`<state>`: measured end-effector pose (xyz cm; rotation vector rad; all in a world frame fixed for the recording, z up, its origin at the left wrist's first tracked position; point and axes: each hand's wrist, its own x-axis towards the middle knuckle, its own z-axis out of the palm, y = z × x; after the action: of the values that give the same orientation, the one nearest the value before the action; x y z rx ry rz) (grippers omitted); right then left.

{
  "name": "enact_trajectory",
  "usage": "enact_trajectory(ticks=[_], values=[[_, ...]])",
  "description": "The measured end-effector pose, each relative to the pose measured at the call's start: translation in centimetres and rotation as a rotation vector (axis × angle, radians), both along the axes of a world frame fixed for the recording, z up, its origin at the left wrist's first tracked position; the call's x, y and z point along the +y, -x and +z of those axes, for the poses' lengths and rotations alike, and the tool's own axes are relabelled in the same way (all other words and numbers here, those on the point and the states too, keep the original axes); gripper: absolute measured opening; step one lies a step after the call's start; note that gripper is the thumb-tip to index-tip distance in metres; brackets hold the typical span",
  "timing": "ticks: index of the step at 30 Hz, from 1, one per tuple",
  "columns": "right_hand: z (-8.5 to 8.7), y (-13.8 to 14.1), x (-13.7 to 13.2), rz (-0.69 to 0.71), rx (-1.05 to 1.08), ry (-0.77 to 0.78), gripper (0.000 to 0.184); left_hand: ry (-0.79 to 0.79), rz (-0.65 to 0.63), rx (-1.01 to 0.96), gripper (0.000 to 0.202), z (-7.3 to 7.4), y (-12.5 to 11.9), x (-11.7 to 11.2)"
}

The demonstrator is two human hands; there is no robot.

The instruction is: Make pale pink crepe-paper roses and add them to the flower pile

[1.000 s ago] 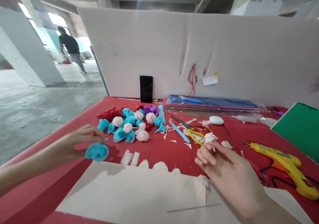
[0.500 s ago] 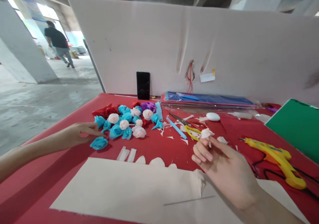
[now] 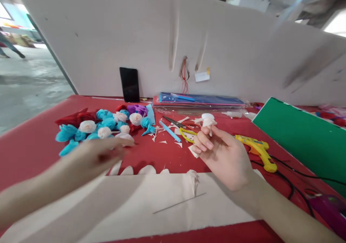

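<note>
My right hand (image 3: 221, 153) is closed in a pinch on a small pale pink paper flower (image 3: 208, 122), held upright above the table. My left hand (image 3: 104, 154) is blurred by motion, fingers stretched out and apart, with nothing seen in them. It hangs in front of the paper flowers and partly covers a pale pink flower (image 3: 124, 138). Blue paper flowers (image 3: 106, 123) and pale pink ones lie in the cluster there. Below my hands a pale paper sheet (image 3: 129, 203) lies flat with a thin wire (image 3: 180, 203) and a crumpled paper piece (image 3: 193, 181) on it.
Yellow-handled scissors (image 3: 186, 133), a light blue pen (image 3: 170, 131) and paper scraps lie mid-table. A yellow glue gun (image 3: 258, 151) with its cable and a green board (image 3: 302, 138) stand on the right. A black phone (image 3: 129, 84) leans on the white partition (image 3: 108, 37).
My left hand has moved right, away from the blue flower at the cluster's left side. My right hand still holds the pale pink flower. The view has turned to the right.
</note>
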<state>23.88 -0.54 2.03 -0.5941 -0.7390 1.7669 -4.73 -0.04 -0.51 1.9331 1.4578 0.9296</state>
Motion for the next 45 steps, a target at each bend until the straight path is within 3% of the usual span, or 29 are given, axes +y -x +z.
enact_trajectory(ticks=[2,5,7,10,16,21,27,30,38,45], values=[[0.2,-0.1,0.1,-0.021,-0.048,-0.017,0.018,0.037,-0.229,0.055,0.015,-0.3,-4.8,-0.4],[0.0,-0.4,0.0,-0.06,-0.133,-0.035,0.019,0.089,-0.435,0.091,0.019,-1.0,-10.1,0.2],[-0.6,-0.7,-0.1,-0.083,-0.193,-0.031,0.021,0.133,-0.521,0.109,0.021,-1.4,-12.1,0.8],[-1.9,-1.5,-0.7,-0.12,-0.299,-0.019,0.022,0.175,-0.547,0.134,0.018,-1.9,-13.4,1.2],[-4.1,-3.0,-2.3,-0.16,-0.49,-0.005,0.025,0.216,-0.473,0.119,0.006,-2.4,-14.0,0.4],[-4.3,-3.9,-3.1,-0.136,-0.598,-0.018,0.019,0.214,-0.469,-0.067,0.008,-2.3,-13.6,0.3],[-3.7,-4.1,-3.5,0.078,-0.671,-0.196,0.013,0.072,-0.376,-0.345,0.008,-1.9,-12.9,-0.2],[-3.8,-4.0,-3.8,0.111,-0.711,-0.268,0.014,0.016,-0.348,-0.414,0.009,-2.0,-12.8,-0.4],[-3.7,-3.9,-4.2,-0.022,-0.742,-0.355,0.017,-0.05,-0.455,-0.477,0.018,-1.9,-11.9,-0.9],[-3.5,-4.0,-4.1,-0.078,-0.748,-0.358,0.017,0.05,-0.409,-0.591,0.012,-1.5,-12.0,-0.6]])
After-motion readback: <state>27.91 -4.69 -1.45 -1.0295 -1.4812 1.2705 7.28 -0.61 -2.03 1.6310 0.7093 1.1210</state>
